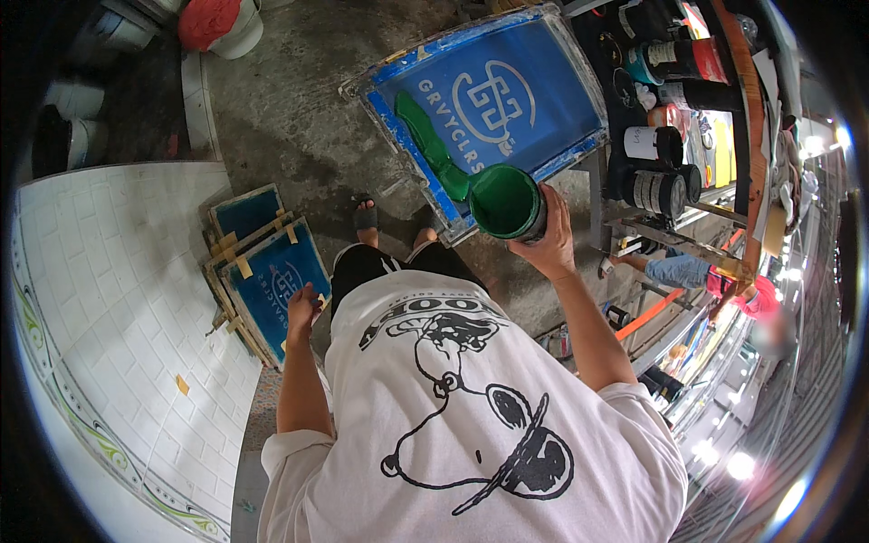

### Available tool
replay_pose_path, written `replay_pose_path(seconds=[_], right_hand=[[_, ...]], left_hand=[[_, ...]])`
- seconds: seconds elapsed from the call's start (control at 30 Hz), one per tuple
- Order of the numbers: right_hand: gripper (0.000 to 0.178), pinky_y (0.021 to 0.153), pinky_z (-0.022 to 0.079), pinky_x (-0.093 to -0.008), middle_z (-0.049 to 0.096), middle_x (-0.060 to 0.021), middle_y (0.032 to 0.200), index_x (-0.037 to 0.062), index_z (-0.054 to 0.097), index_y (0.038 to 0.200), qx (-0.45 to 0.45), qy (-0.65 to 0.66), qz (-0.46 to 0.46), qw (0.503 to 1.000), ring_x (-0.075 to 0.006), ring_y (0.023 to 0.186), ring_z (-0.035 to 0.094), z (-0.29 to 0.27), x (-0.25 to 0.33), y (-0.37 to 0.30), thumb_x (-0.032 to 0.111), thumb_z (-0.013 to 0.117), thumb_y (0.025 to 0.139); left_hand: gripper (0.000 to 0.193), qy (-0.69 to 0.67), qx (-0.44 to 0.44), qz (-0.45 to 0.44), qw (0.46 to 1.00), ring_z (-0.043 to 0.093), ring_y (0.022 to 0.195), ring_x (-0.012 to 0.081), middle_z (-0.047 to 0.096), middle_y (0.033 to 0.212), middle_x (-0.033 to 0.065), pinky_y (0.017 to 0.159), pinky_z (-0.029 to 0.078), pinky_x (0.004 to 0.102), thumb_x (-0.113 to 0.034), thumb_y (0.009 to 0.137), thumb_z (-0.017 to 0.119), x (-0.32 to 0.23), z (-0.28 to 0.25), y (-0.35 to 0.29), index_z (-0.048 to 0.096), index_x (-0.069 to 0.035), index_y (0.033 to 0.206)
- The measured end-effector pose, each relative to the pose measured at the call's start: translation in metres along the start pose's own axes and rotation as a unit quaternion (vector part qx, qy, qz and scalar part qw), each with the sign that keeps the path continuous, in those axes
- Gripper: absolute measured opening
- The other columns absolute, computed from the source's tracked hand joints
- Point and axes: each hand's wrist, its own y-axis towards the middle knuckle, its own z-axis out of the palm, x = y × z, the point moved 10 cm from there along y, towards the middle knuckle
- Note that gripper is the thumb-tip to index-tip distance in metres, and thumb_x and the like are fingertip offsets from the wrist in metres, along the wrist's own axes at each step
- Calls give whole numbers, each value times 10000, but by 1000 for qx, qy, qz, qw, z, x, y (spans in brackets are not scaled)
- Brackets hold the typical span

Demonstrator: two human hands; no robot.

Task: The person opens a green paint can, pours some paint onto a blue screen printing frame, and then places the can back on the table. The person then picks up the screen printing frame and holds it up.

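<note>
My right hand [553, 242] grips a round jar of green ink [504, 204] by its side and bottom. The jar is tilted over the near edge of a blue-edged printing screen [561, 77], its mouth facing away from my hand. A thick trail of green ink [425, 136] runs along the left side of the screen mesh and reaches the jar's rim. Light lettering and an emblem show on the blue mesh. Down at my left side hangs my left hand [304, 313], fingers loosely bent and apart, with no held thing visible. It is nearest to the leaning screens.
Several screens [276, 290] with tape bits lean against the white brick wall [136, 290] at left. A shelf at right bears several ink jars [658, 192]. A white bucket [240, 36] with red cloth stands far left. Another person [751, 299] is at far right.
</note>
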Motion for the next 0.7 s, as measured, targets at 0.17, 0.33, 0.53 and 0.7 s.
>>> replay_pose_path(seconds=[0.17,0.33,0.53,0.7], right_hand=[[1095,1114,381,-541,435,-203,1457,71,293,1518,-9,12,0,1000,-427,1338,430,-1,8,-1,302,878,622],[1074,1095,403,-538,456,-204,1438,63,318,1500,-22,28,12,999,-422,1321,452,-1,7,-1,298,887,620],[1047,1072,430,-526,473,-208,1421,59,352,1479,-19,54,64,996,-413,1302,483,-2,2,-4,309,899,623],[1060,1015,494,-476,556,-192,1350,57,370,1470,14,142,136,980,-363,1228,584,1,-7,-5,332,917,604]], left_hand=[[655,6,8,16,1000,634,1127,304,567,1380,210,862,532,378,-471,1006,556,-2,0,9,458,20,1427],[636,16,4,18,1000,639,1117,299,571,1375,211,839,538,356,-451,1008,560,-4,-1,13,457,10,1434],[558,18,-34,37,999,674,874,218,670,1167,180,668,505,310,-440,1006,573,0,-11,16,587,43,1283],[544,21,-47,35,998,681,884,223,684,1134,169,679,505,308,-442,1002,580,-12,-10,3,615,38,1255]])
